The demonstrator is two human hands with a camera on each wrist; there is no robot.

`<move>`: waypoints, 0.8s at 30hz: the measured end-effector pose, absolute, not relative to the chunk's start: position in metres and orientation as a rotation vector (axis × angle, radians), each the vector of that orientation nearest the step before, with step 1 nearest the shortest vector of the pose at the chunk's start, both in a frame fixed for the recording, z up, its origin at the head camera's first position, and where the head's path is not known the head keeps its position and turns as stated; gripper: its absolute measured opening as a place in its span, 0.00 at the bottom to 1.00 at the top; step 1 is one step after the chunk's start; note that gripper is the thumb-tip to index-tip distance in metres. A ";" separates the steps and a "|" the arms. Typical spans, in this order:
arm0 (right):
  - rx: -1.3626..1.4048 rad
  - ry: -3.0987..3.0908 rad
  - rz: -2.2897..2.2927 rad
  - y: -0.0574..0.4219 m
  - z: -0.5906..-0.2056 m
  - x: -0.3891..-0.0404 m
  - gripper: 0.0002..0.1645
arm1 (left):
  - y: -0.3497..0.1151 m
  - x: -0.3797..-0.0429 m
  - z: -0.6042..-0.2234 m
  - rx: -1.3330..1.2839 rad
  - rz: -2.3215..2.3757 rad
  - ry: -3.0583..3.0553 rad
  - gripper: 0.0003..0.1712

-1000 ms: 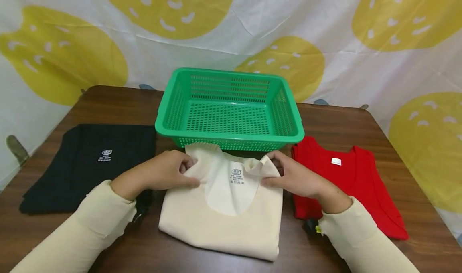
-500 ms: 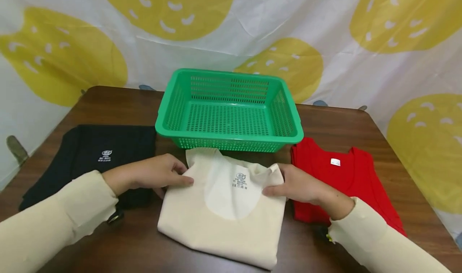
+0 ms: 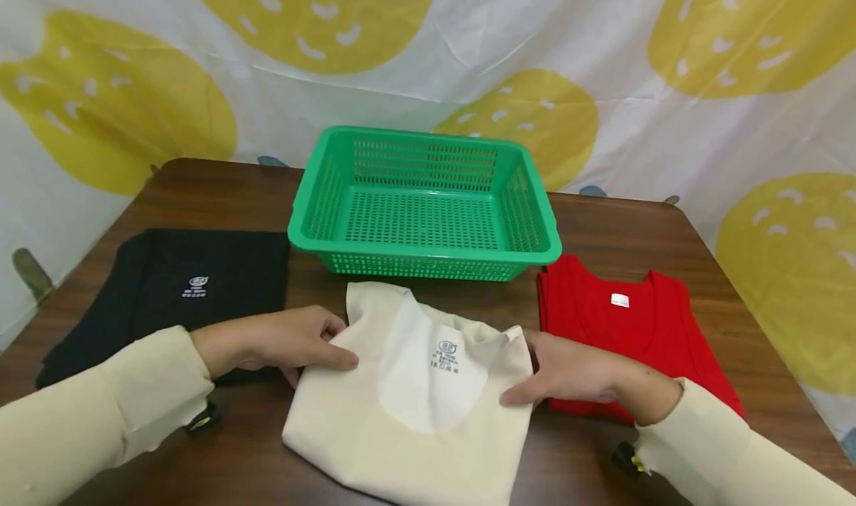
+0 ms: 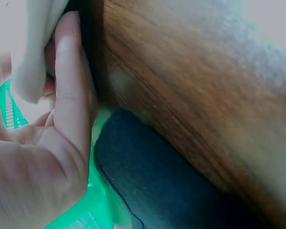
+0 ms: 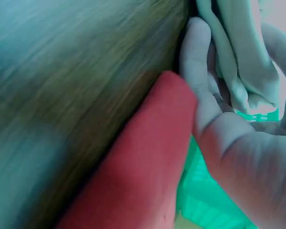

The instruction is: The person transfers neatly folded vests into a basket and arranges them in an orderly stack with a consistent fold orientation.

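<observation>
A folded cream shirt (image 3: 408, 424) with a pale neck opening and printed label lies at the front middle of the table. On its left edge my left hand (image 3: 284, 342) grips the cloth, thumb on top and other fingers underneath. My right hand (image 3: 582, 368) holds the opposite edge the same way. Both wrist views show the shirt's folded layers between thumb and fingers: the left fingers (image 4: 69, 81) and the right fingers (image 5: 198, 62) lie along its underside. Part of the fingers is hidden by the cloth in the head view.
Behind the shirt stands a green plastic basket (image 3: 428, 257) with nothing in it. A folded black shirt (image 3: 214, 268) lies on the left and a folded red shirt (image 3: 622, 324) on the right of the brown table (image 3: 227, 194). A patterned curtain (image 3: 401, 90) hangs behind.
Both hands have moved from the collar out to the shirt's sides. The shirt has shifted towards me, away from the basket, and its collar lies flatter.
</observation>
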State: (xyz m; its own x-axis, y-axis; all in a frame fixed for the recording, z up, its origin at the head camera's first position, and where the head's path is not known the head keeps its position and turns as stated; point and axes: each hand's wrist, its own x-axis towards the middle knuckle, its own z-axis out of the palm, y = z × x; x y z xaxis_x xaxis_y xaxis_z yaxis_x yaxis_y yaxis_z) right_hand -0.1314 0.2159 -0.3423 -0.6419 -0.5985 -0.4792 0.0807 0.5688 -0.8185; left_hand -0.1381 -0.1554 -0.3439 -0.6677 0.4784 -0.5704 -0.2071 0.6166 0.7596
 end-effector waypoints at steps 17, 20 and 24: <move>-0.035 1.896 -1.559 0.193 -0.352 -0.098 0.31 | -0.159 -0.121 -0.352 0.219 1.268 1.909 0.27; -0.012 1.870 -1.544 0.190 -0.351 -0.091 0.34 | -0.157 -0.116 -0.355 0.252 1.338 1.892 0.32; -0.024 1.847 -1.513 0.187 -0.356 -0.084 0.35 | -0.153 -0.113 -0.358 0.285 1.377 1.925 0.35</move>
State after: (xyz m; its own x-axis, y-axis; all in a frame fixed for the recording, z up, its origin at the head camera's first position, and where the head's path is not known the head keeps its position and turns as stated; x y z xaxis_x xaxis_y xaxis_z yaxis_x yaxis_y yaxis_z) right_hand -0.0843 0.1875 -0.3560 -0.7287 -0.4475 -0.5184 0.4203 0.3054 -0.8544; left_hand -0.1126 -0.1531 -0.3583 -0.7021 0.5632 -0.4357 -0.2304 0.3993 0.8874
